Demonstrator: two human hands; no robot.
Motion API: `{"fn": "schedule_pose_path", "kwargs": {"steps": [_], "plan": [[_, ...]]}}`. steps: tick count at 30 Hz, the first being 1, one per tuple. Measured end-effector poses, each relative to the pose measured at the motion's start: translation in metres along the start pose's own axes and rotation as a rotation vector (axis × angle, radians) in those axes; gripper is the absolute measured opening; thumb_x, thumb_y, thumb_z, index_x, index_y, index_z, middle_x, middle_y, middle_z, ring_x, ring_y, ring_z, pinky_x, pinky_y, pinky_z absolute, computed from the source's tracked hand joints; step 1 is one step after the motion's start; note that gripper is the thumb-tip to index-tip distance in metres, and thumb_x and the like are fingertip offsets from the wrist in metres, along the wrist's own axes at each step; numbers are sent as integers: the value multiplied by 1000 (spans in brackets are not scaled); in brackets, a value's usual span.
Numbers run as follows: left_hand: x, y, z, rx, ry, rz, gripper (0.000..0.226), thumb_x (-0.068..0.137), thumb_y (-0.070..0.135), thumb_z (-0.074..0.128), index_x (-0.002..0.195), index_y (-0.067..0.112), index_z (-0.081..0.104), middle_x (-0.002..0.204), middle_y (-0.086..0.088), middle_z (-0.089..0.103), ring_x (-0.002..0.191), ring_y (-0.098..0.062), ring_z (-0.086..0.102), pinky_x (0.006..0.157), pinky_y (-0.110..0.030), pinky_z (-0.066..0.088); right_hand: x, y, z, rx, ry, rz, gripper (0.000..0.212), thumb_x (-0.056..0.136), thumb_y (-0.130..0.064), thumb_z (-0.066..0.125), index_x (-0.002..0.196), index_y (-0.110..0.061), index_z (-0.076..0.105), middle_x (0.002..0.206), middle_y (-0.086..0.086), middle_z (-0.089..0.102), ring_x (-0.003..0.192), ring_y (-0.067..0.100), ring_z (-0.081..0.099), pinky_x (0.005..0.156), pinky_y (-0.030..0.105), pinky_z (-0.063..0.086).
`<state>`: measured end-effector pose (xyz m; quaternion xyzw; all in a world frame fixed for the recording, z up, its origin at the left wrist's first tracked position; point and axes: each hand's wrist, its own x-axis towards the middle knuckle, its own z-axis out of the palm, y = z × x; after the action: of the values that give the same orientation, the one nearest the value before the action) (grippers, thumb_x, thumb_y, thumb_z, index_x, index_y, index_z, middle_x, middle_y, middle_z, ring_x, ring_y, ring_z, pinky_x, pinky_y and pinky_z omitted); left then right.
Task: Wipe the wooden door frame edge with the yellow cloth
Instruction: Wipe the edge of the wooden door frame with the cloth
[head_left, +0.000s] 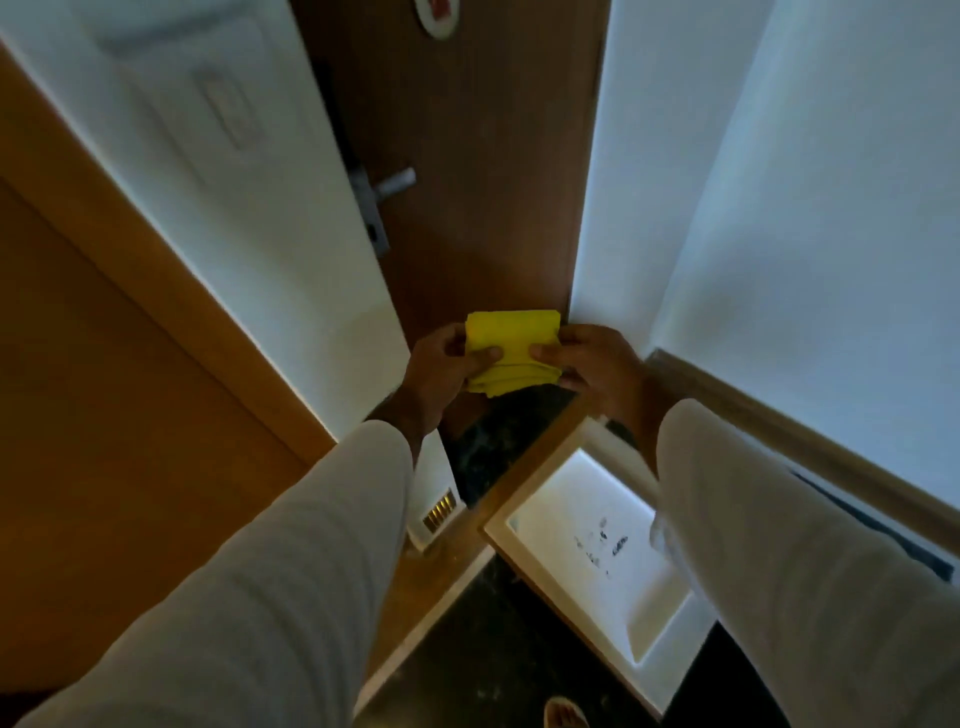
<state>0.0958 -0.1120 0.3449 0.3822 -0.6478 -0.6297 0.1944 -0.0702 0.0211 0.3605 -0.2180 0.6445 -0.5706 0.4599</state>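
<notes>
A folded yellow cloth (511, 349) is held out in front of me, low before a dark brown door (483, 171). My left hand (441, 371) grips its left side, thumb on top. My right hand (592, 361) grips its right side the same way. Both arms wear white sleeves. A light wooden door frame edge (171, 291) runs diagonally on the left, beside a white wall strip. The cloth touches neither the frame nor the door that I can tell.
The brown door has a metal lever handle (395, 183) and lock plate. A wooden door (104, 441) fills the left. White walls (810, 208) stand on the right with wooden trim (779, 431). A lit white recess (587, 551) and dark floor (493, 649) lie below.
</notes>
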Motion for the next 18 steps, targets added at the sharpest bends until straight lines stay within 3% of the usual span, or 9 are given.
{"fn": "schedule_pose_path", "kwargs": {"steps": [4, 7, 10, 13, 16, 18], "plan": [[-43, 92, -53, -49, 55, 121, 38, 86, 12, 84, 122, 15, 70, 123, -12, 76, 107, -30, 76, 85, -45, 67, -41, -90, 43, -20, -69, -150, 40, 87, -12, 79, 125, -7, 69, 120, 12, 75, 110, 26, 74, 90, 34, 62], [-74, 153, -92, -61, 100, 219, 28, 84, 9, 85, 107, 20, 73, 112, -10, 78, 99, -27, 77, 83, -43, 67, -66, -150, 79, -30, -116, -266, 39, 88, -10, 78, 126, -4, 69, 120, 15, 76, 110, 29, 74, 98, 40, 60], [-112, 205, -138, -63, 166, 291, 30, 82, 7, 86, 108, 15, 73, 110, -13, 78, 96, -26, 77, 80, -41, 68, -92, -201, 124, -29, -166, -368, 39, 89, -6, 75, 127, 2, 67, 119, 18, 75, 109, 30, 73, 92, 34, 62], [-136, 241, -173, -54, 210, 350, 32, 82, 4, 85, 110, 12, 73, 105, -11, 78, 93, -27, 77, 78, -40, 68, -104, -233, 161, -26, -177, -435, 41, 88, -5, 76, 126, 7, 64, 121, 24, 72, 111, 36, 72, 93, 38, 62], [-164, 270, -212, -54, 266, 424, 26, 85, -1, 81, 108, 8, 74, 95, -4, 80, 80, -18, 78, 67, -31, 67, -114, -267, 203, -32, -230, -492, 38, 89, -6, 76, 123, 5, 65, 111, 17, 73, 94, 26, 73, 74, 26, 64], [-180, 286, -234, -51, 322, 470, 28, 85, -3, 80, 112, 2, 75, 88, 2, 82, 73, -13, 79, 64, -29, 67, -120, -288, 227, -36, -264, -532, 33, 89, -7, 76, 119, 3, 65, 111, 15, 72, 95, 23, 72, 72, 24, 62]]}}
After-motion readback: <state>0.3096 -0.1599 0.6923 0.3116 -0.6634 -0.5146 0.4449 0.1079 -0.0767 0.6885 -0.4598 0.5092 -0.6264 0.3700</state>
